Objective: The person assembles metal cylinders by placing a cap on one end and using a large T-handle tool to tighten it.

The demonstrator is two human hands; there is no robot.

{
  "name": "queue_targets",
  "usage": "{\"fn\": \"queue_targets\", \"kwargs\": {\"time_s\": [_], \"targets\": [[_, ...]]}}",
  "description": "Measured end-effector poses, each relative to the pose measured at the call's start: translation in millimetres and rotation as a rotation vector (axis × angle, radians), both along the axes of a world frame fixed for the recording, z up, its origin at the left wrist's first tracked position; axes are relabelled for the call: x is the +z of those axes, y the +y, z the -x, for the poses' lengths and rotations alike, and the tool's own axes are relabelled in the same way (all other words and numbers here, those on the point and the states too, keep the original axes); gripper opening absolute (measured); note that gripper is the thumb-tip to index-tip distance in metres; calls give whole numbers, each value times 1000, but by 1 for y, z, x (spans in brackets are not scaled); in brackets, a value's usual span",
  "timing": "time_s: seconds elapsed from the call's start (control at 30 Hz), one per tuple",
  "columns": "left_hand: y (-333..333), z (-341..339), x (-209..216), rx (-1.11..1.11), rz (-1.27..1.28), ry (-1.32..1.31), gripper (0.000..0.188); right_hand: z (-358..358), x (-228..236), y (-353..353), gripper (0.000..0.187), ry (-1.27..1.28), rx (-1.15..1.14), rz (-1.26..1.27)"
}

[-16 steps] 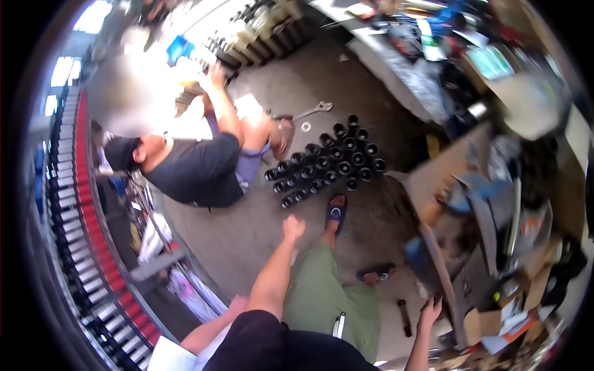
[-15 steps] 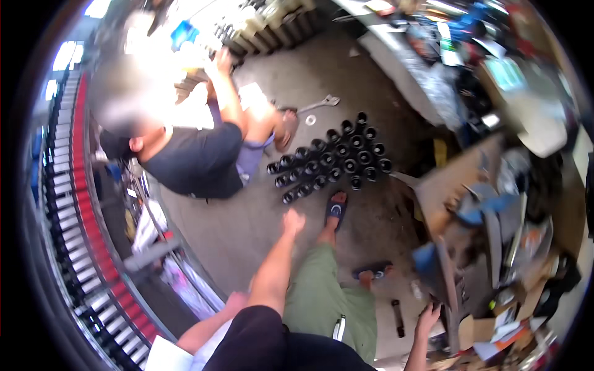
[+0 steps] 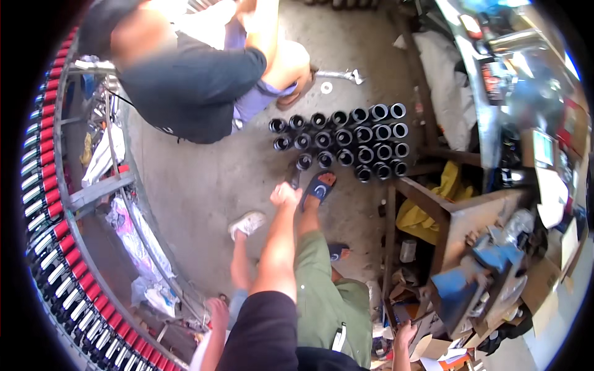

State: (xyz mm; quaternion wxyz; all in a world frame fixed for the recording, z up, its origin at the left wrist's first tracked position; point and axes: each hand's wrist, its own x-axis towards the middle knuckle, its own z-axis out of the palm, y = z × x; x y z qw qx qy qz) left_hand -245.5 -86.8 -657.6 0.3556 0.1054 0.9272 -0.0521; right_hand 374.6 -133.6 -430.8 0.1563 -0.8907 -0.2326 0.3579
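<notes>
In front of my body, my left hand (image 3: 286,195) is closed in a fist. A dark cylindrical piece (image 3: 294,177) sticks out beyond its fingers toward the nearest row; its exact kind is unclear. Several black tubes (image 3: 343,137) stand upright in rows on the floor, their round open ends facing up. Low on the right, my right hand (image 3: 405,334) hangs beside the wooden bench, fingers loosely apart and nothing visible in them.
A person (image 3: 192,86) in a dark shirt sits left of the tubes. Another person's white shoe (image 3: 249,222) and hand (image 3: 216,309) show near my left side. A red-and-silver roller conveyor (image 3: 68,253) curves along the left. A wrench (image 3: 340,75) and pale ring (image 3: 326,88) lie beyond the tubes.
The view has turned and shifted, so the tubes appear higher and straighter. The dark piece now shows at my left fist. A white shoe has come into view beside my left leg.
</notes>
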Motion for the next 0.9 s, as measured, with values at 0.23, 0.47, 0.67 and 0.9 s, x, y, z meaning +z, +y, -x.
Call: {"fn": "queue_targets", "kwargs": {"time_s": [0.23, 0.47, 0.67, 0.9], "targets": [[-103, -38, 339, 266, -574, -377, 34, 26, 62, 10, 33, 297, 30, 82], [-73, -73, 562, -157, -1061, -908, 88, 1, 20, -37, 18, 58, 192, -286], [84, -188, 647, -508, -1853, -1141, 53, 32, 117, -24, 47, 10, 89, -132], [217, -274, 613, -297, -1752, -1142, 29, 66, 154, -130, 53, -176, -47, -129]]}}
